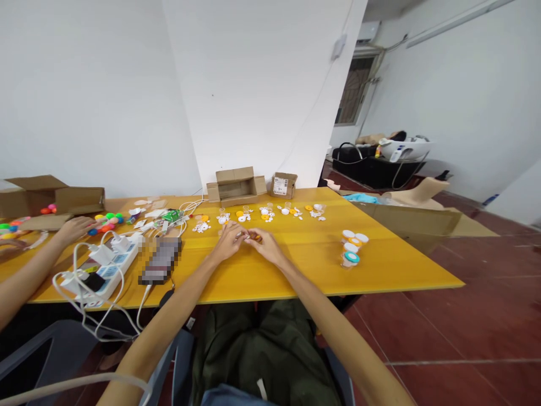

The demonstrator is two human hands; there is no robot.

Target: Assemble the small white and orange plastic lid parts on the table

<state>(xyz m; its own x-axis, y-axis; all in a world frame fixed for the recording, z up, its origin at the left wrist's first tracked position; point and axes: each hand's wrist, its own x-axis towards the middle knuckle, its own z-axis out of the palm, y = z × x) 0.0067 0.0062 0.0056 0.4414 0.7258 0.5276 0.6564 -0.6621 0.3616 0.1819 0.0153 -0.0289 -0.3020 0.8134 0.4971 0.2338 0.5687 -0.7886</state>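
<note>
**Left hand (229, 242) and right hand (266, 246) meet at a small white piece (247, 237) above the bench (304, 270)**

The fingers of both hands are drawn together, pinching the small white piece between them, over the near middle part of the yellow bench. A patch of orange shows by the right fingertips, too small to tell whether it is held or lies behind.

Beyond the hands, small heaps of white parts (203, 227) and orange discs (293, 212) run in a loose row across the bench. Behind that row stand an open cardboard box (236, 189) and, to its right, a smaller box (284, 185) with a white label. Well apart to the right, several lidded jars (350, 248) stand in a close group, their lids white, orange and teal.

On the left, a phone (162, 262) lies beside a white power strip (116, 269) crowded with plugs and cables. Past the strip, a co-worker's hand (77, 228) reaches near a pile of coloured balls (110, 220); its grip cannot be made out.
</note>
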